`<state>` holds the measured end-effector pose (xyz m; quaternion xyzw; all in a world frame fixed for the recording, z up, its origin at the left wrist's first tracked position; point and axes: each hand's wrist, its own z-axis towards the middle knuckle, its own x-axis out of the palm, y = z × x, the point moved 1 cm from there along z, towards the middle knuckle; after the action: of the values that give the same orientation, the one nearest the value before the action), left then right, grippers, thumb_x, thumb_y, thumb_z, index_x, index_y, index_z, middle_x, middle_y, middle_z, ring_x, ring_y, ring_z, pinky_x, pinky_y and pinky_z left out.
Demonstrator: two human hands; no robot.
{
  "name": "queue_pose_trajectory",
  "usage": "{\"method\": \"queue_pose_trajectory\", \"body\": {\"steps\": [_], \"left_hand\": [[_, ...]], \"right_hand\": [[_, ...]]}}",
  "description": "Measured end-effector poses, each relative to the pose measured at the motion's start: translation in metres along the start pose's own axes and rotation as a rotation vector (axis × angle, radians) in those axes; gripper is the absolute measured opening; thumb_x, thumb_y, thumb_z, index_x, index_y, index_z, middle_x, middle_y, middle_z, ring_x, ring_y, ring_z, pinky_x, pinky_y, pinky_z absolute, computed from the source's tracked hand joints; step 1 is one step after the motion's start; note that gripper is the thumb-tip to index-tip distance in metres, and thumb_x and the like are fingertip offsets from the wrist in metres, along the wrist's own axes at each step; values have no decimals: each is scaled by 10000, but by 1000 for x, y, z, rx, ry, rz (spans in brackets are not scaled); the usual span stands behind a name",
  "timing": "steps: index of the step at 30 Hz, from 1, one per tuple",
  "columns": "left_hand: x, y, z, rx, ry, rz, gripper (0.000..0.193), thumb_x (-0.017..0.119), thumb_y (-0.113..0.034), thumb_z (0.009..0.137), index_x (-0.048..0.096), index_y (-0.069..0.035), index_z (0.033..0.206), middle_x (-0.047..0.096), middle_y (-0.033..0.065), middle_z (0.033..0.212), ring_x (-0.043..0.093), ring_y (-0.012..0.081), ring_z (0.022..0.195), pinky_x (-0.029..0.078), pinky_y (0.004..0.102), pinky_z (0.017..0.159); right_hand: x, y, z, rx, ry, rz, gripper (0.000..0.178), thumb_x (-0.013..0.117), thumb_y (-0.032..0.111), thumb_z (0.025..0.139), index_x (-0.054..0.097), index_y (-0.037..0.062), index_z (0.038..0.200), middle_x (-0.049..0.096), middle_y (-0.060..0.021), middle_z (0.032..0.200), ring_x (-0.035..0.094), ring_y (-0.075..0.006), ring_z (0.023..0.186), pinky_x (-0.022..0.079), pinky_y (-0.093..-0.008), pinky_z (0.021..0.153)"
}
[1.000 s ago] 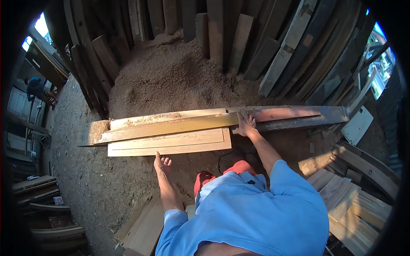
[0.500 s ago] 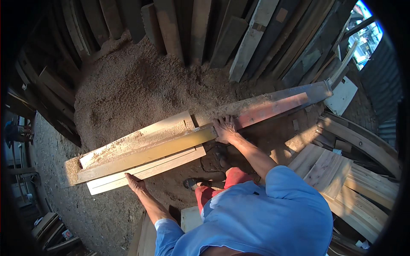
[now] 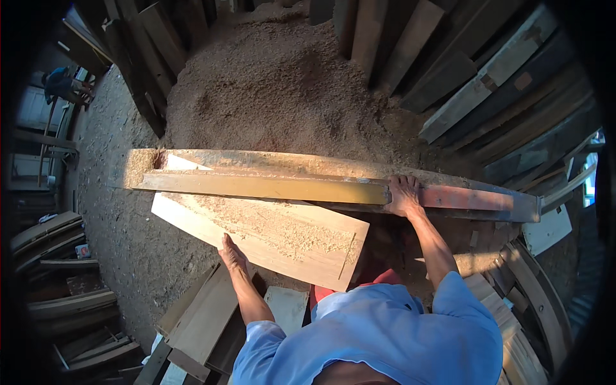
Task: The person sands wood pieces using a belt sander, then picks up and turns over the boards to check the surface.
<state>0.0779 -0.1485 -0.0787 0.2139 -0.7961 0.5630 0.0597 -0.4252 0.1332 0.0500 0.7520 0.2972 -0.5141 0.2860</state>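
My left hand (image 3: 235, 255) grips the near edge of a wide pale wooden board (image 3: 282, 240), thumb on top and fingers out of sight beneath. Wood shavings are scattered over its upper face, and a thin dark line crosses it near the right end. The board slants down to the right, its far edge against or under a long bar. That bar has a yellow length (image 3: 276, 188) and a red length (image 3: 462, 197) and lies along a narrow bench (image 3: 308, 164). Where the colours meet, my right hand (image 3: 403, 194) rests with fingers spread over the bar.
A large heap of sawdust (image 3: 256, 83) lies beyond the bench. Upright planks (image 3: 491, 76) lean behind it, left and right. Stacked boards (image 3: 205, 314) are close by at lower left, more timber (image 3: 536, 289) at right. Another person (image 3: 61, 83) is bent over at far left.
The board has come out toward me on the near side of the bar and swung so its shaving-covered face shows. My right hand stays where the colours meet. The head view has turned.
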Motion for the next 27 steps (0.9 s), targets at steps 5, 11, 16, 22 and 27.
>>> {"method": "queue_pose_trajectory", "body": {"steps": [5,11,16,22,27], "left_hand": [[4,13,-81,-98,25,20,459,760,-126,905,547,-38,1301,602,-12,1042,567,99,915,482,253,886],[6,1,-94,-96,69,37,478,761,-170,902,548,-25,1304,623,-1,1096,577,110,933,484,287,886],[-7,1,-90,-97,70,17,453,742,-109,909,555,-48,1317,621,-22,1105,574,77,991,468,259,942],[-17,8,-129,-58,-26,30,389,758,-155,898,568,-55,1221,563,-47,952,511,68,815,445,243,769],[-59,-25,-159,59,-105,46,117,694,-116,938,580,-109,961,511,-65,809,486,57,735,426,239,690]], "right_hand": [[-7,-1,-2,62,102,-62,941,903,287,549,479,86,1365,534,-194,1328,409,-409,1315,300,-533,1131],[-6,2,8,115,124,-90,972,924,299,565,449,89,1387,508,-195,1375,401,-406,1347,370,-514,1118],[-11,14,12,85,156,-88,935,914,313,603,440,92,1379,454,-187,1412,385,-406,1349,369,-523,1119],[-3,4,10,22,142,-115,928,909,306,608,437,60,1367,473,-197,1356,411,-403,1294,387,-508,1097],[-2,5,4,21,145,-104,939,888,318,649,403,56,1409,441,-216,1392,394,-409,1305,343,-523,1120]]}}
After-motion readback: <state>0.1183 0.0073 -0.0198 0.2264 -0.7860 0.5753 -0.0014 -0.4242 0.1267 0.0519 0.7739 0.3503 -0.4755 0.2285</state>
